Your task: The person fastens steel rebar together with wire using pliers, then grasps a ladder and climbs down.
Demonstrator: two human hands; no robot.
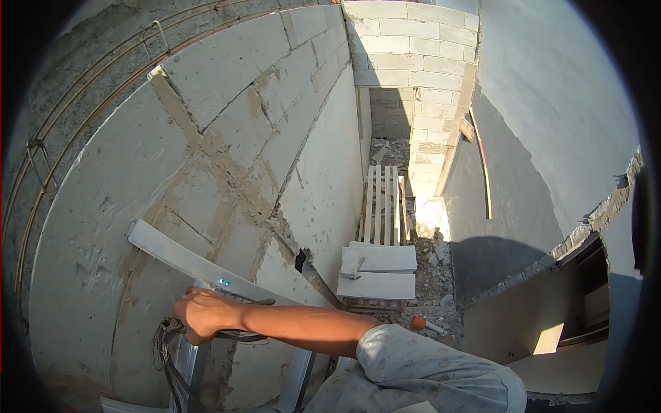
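My right hand [200, 316] is closed at the lower left, with its arm stretched across from the right. A bundle of dark thin wires [163, 351] hangs from it, and wire ends also stick out right of the wrist. The fist is right against a metal ladder [184, 361], whose rails run down out of the frame. Just above the hand, a long pale board or bar [169, 246] slants down to the right, with small bluish lit spots near it. My left hand is out of view.
A block wall [241, 138] rises at the left, with steel rebar [89, 96] along its top. Below lie white slabs [375, 286], a wooden pallet [382, 206] and rubble [441, 265]. A grey wall [509, 165] with a broken edge stands at the right.
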